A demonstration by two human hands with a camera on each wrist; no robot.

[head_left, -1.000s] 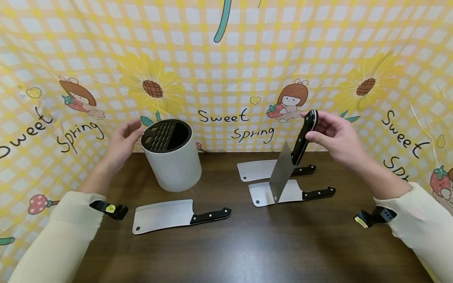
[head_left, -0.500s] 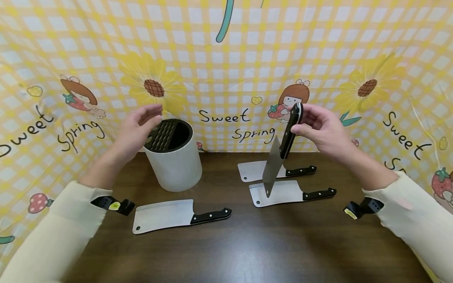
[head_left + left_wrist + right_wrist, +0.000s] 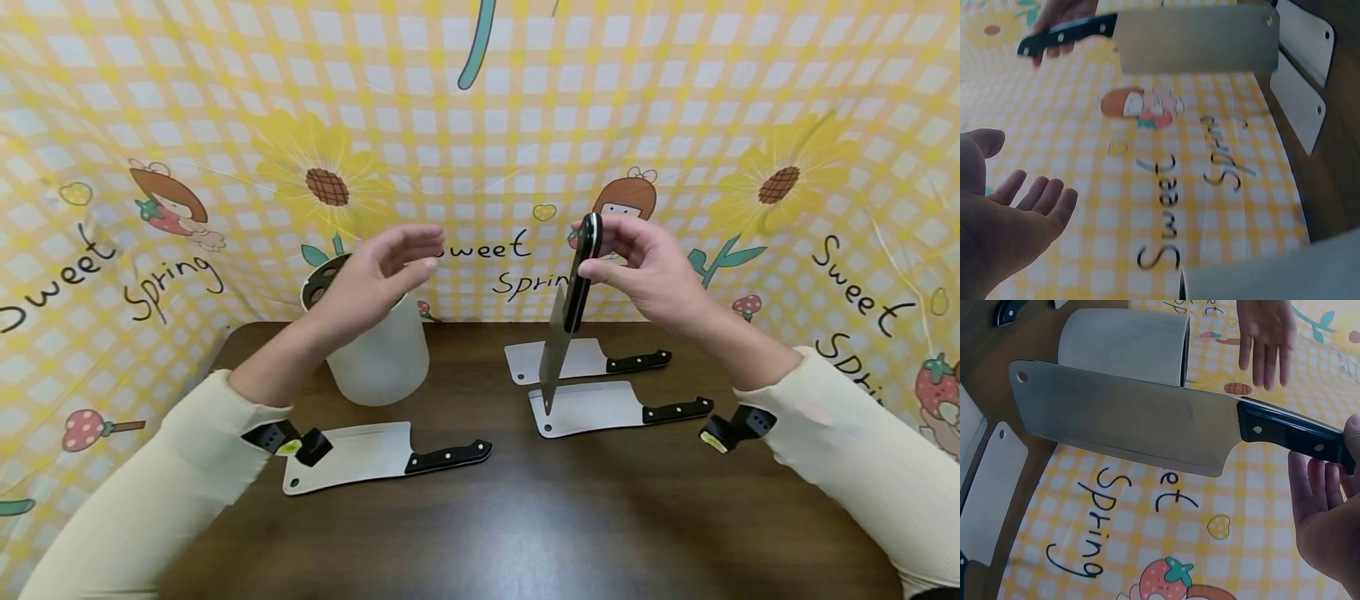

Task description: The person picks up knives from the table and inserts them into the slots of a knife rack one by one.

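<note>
My right hand (image 3: 648, 271) pinches the black riveted handle of a cleaver (image 3: 1122, 415) between thumb and fingers. Its blade hangs down over two cleavers lying on the table, a nearer one (image 3: 592, 408) and a farther one (image 3: 558, 360). In the head view my left hand (image 3: 382, 279) hovers in front of the white knife holder (image 3: 382, 362), hiding much of its black slotted top. Nothing is in the left hand; its fingers are relaxed and apart from the thumb, as the left wrist view shows. The held cleaver (image 3: 1197, 40) also spans the top of that view.
Another cleaver (image 3: 360, 458) lies at the front left of the dark wooden table (image 3: 480, 533), its handle pointing right. A yellow checked cloth (image 3: 480, 150) with printed figures hangs behind and at both sides. Wrist cameras sit on both sleeves.
My right hand has carried the cleaver leftward, its blade now seen more edge-on. The left hand has swung right from beside the holder to across its front.
</note>
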